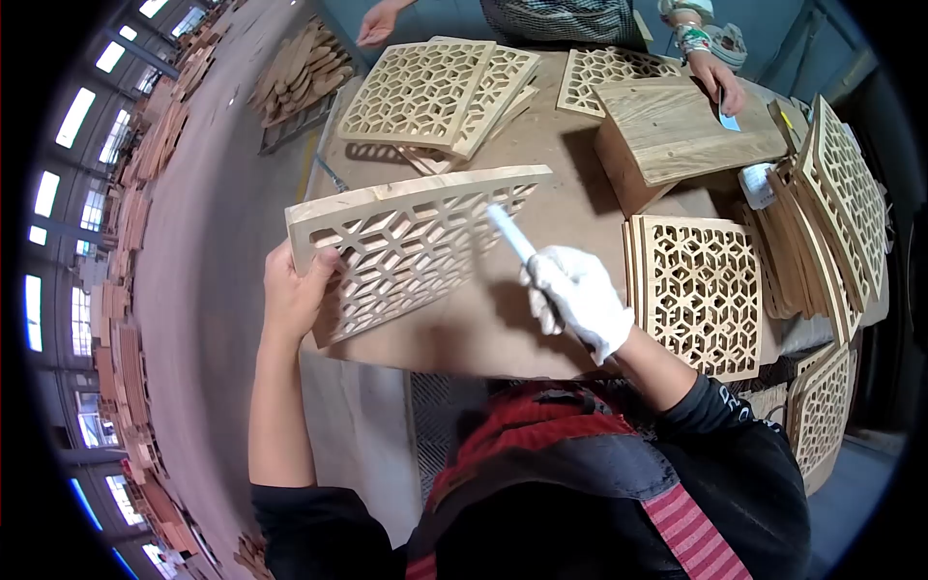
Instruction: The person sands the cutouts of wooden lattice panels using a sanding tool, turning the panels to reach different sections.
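Observation:
My bare left hand [302,290] grips the left end of a wooden lattice panel [406,253], thumb on the near face. The panel is tilted up over the table, its plain edge strip uppermost. In a white glove, my right hand [578,298] is closed around a thin stick-like tool [512,232]. The tool's pale, blurred end points up toward the panel's right part; whether they touch I cannot tell. Its dark lower end sticks out below the glove. Just right of the glove stands a small stack of lattice panels [704,290].
More lattice panels [416,92] lie at the back left, others [839,203] lean at the right. A wooden box [691,130] stands at the back right. Across the table [561,184], a co-worker's hand [715,82] holds a small bluish piece on it; their other hand [379,21] is at upper left.

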A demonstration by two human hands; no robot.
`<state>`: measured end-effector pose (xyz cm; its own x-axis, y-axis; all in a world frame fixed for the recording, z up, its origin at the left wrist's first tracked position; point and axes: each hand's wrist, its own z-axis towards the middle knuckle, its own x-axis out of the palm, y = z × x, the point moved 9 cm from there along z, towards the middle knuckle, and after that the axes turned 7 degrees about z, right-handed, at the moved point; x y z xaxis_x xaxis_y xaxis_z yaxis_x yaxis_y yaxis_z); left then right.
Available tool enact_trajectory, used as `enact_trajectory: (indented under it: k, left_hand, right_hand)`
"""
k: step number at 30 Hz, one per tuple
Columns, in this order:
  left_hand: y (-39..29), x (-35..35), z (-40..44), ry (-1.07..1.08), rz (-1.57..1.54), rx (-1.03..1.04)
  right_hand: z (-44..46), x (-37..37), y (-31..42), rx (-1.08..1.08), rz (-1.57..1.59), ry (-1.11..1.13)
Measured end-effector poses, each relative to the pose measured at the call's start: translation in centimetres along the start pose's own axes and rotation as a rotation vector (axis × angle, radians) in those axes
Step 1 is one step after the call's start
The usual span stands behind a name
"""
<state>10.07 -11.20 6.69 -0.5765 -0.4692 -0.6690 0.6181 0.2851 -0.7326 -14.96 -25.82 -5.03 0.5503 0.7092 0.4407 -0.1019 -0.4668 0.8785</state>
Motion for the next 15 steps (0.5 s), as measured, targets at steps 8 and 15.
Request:
enact_trajectory:
  k: [8,15]
  left_hand:
    - [-4.6,0.0,-0.2,-0.092,-0.028,0.096]
    - [-7.8,0.7,1.1,-0.025,-0.102,0.024]
  right_hand:
    - [0.6,4.4,1.5,0.270,0.036,0.123]
    - [1.8,7.0,1.1,0.427,0.206,0.090]
